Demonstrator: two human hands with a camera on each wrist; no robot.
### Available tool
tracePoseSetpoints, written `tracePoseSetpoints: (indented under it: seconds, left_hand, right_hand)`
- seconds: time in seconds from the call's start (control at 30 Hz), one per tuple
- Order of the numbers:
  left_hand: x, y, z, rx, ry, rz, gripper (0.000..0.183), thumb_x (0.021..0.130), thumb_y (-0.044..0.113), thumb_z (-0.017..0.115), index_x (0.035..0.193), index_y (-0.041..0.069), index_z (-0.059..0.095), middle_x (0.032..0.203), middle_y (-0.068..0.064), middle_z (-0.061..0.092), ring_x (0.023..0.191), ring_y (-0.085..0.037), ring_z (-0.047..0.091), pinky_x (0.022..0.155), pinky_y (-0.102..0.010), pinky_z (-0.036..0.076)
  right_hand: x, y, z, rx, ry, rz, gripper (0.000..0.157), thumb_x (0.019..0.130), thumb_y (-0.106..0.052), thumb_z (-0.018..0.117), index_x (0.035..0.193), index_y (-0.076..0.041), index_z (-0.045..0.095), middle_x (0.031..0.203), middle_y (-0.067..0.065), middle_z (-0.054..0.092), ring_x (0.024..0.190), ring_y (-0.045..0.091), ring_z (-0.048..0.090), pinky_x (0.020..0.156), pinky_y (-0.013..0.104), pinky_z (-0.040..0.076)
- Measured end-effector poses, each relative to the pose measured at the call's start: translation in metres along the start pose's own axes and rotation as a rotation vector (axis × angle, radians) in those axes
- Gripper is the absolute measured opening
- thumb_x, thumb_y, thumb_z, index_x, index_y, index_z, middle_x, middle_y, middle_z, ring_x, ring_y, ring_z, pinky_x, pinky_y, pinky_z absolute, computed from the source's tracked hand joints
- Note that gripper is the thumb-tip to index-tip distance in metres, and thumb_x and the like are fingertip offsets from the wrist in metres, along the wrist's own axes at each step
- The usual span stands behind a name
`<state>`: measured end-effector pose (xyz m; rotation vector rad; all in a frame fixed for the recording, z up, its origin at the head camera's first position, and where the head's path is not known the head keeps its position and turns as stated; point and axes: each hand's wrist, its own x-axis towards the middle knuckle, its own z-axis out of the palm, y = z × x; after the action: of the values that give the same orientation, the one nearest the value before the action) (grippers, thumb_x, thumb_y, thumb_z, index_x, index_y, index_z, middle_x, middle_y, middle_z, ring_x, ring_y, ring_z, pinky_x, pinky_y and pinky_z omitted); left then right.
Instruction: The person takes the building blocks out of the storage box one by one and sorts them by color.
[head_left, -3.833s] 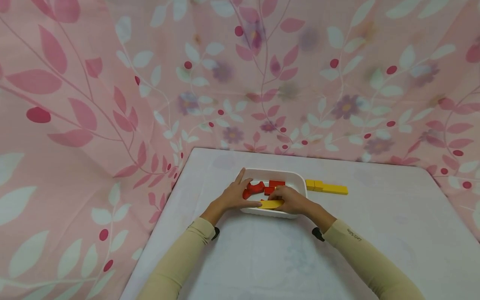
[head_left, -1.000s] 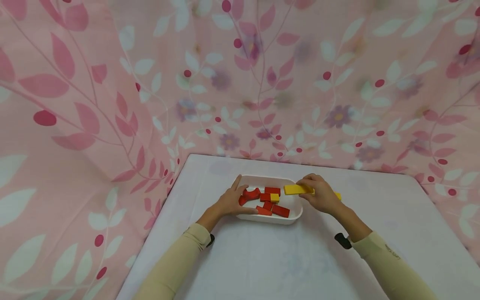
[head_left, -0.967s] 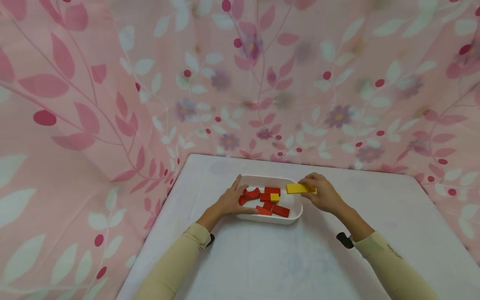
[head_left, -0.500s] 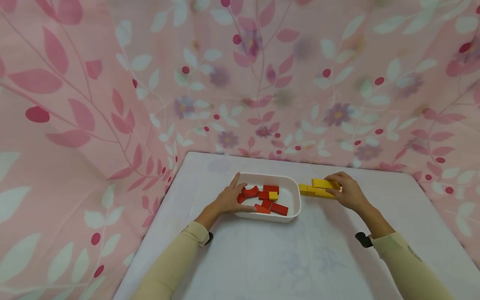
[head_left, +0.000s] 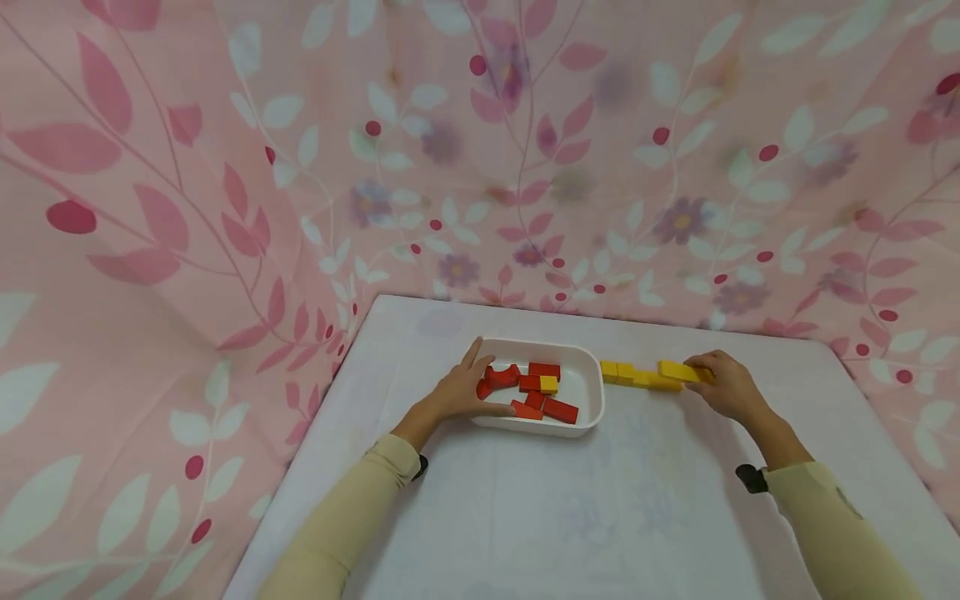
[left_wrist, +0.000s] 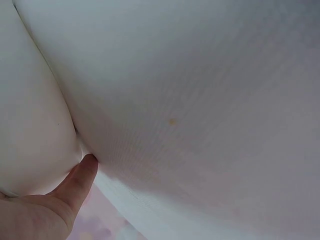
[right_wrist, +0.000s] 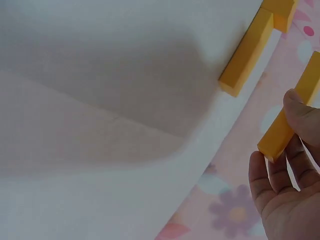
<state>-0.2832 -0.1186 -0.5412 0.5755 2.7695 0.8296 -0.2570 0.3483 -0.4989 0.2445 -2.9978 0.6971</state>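
In the head view, my left hand (head_left: 459, 392) holds the left end of a white plastic tray (head_left: 588, 421), fingers at the left side and thumb along the front rim. The left wrist view shows one finger (left_wrist: 77, 185) touching the tray's outer wall (left_wrist: 35, 120). My right hand (head_left: 729, 387) pinches a long yellow block (head_left: 677, 372) just above the right end of a row of yellow blocks (head_left: 626, 375). In the right wrist view, thumb and fingers grip that held block (right_wrist: 277, 137), apart from the row's end block (right_wrist: 247, 55).
Inside the tray lie several red blocks (head_left: 561, 412), a red arch-shaped piece (head_left: 502, 377) and a small yellow cube (head_left: 549, 385). The white-covered table (head_left: 525, 517) extends toward the front. A pink floral curtain (head_left: 480, 167) hangs behind and at the left.
My right hand has lifted the long yellow block out of the tray and carried it right, past the rim, to the far end of the yellow row. The left hand stays at the tray.
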Motion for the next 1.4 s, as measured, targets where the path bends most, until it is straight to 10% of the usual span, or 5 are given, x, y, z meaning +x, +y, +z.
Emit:
tracePoseSetpoints:
  seconds: [0.63, 1.4]
  left_hand:
    - [0.001, 0.000, 0.003, 0.014, -0.020, -0.020, 0.110, 0.068, 0.073, 0.074, 0.155, 0.022, 0.031, 0.168, 0.004, -0.007, 0.143, -0.037, 0.036, 0.110, -0.059, 0.039]
    - [-0.001, 0.001, -0.001, 0.012, 0.009, 0.002, 0.111, 0.067, 0.075, 0.073, 0.155, 0.019, 0.033, 0.169, -0.003, 0.000, 0.142, -0.038, 0.037, 0.109, -0.061, 0.039]
  right_hand:
    - [-0.016, 0.061, 0.002, -0.079, -0.072, 0.075, 0.035, 0.087, -0.009, 0.069, 0.115, 0.011, 0.063, 0.114, 0.036, 0.055, 0.102, 0.050, 0.053, 0.094, 0.068, 0.041]
    - [0.004, 0.074, 0.012, -0.078, -0.200, 0.201, 0.042, 0.088, -0.009, 0.069, 0.125, 0.010, 0.059, 0.122, 0.038, 0.052, 0.107, 0.052, 0.048, 0.098, 0.070, 0.038]
